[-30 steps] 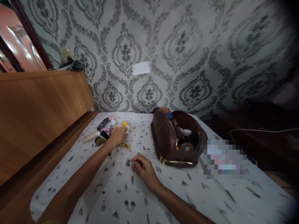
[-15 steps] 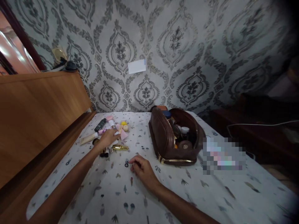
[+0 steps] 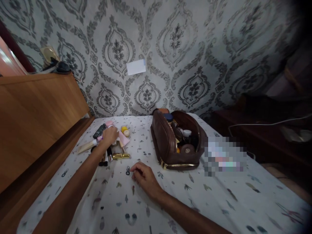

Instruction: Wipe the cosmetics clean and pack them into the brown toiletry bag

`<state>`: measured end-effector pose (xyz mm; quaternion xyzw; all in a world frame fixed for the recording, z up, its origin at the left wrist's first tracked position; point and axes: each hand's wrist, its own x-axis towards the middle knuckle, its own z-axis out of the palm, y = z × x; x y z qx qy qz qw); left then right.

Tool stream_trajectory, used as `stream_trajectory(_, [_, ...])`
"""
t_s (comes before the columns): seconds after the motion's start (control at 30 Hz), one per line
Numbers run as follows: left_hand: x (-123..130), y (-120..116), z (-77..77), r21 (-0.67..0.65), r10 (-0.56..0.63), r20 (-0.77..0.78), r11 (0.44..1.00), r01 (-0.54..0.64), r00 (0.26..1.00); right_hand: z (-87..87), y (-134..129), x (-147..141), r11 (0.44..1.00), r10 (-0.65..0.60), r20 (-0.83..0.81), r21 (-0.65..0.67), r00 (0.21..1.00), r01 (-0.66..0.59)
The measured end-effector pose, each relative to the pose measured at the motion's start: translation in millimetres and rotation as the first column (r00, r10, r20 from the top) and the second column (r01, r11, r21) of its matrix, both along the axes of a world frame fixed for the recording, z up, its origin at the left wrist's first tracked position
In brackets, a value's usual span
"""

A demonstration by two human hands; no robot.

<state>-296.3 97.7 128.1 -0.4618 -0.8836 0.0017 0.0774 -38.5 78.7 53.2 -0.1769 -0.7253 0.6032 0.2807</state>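
Observation:
My left hand (image 3: 110,135) reaches into a cluster of cosmetics, its fingers closed and pointing down, so what they hold is hidden. Around it lie a dark green package (image 3: 99,131), a beige tube (image 3: 86,147) with a white cap, a pink triangular piece (image 3: 123,139) and a small yellow item (image 3: 124,129). A gold tube (image 3: 121,156) lies just nearer to me, beside a black tube (image 3: 109,153). My right hand (image 3: 145,178) rests on the patterned sheet with fingers loosely bent and apart, nothing in it.
A brown cosmetic bag (image 3: 162,139) stands unzipped on the right, filled with jars and bottles. Beside it is a pixelated flat item (image 3: 225,159). A wooden panel (image 3: 44,120) borders the left side. The patterned wall (image 3: 146,91) rises behind, and a white cable (image 3: 268,124) runs at the right.
My left hand has shifted slightly within the cosmetics, and the white tube at its fingertips is now hidden. The camera view has turned a little right. My right hand stays on the sheet.

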Motion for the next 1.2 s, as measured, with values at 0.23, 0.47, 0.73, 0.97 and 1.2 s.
stream_trajectory(0.23, [-15.9, 38.0, 7.4, -0.031, -0.161, 0.075, 0.986, 0.164, 0.984, -3.2, 0.6, -2.0, 1.000, 0.000, 0.009, 0.000, 1.000, 0.000])
stream_trajectory(0.47, [-27.6, 58.2, -11.6, -0.076, -0.240, 0.208, 0.963, 0.260, 0.948, 1.2, 1.8, -0.1, 1.000, 0.016, 0.013, -0.015, 1.000, -0.016])
stream_trajectory(0.73, [-27.2, 43.8, -20.3, 0.082, -0.202, 0.211, 0.979, 0.188, 0.956, -2.8, 0.9, -2.5, 0.998, 0.034, 0.027, -0.047, 0.999, -0.032])
stream_trajectory(0.97, [-33.5, 44.8, -16.9, 0.107, -0.265, 0.308, 0.964, 0.244, 0.913, -1.4, -0.1, -2.7, 0.997, 0.040, 0.028, -0.063, 0.999, -0.039])
stream_trajectory(1.2, [-59.1, 51.5, 8.3, 0.173, -0.112, 0.245, 0.982, 0.070, 0.963, 0.9, -2.1, -0.3, 0.999, 0.013, 0.005, -0.044, 1.000, -0.013])
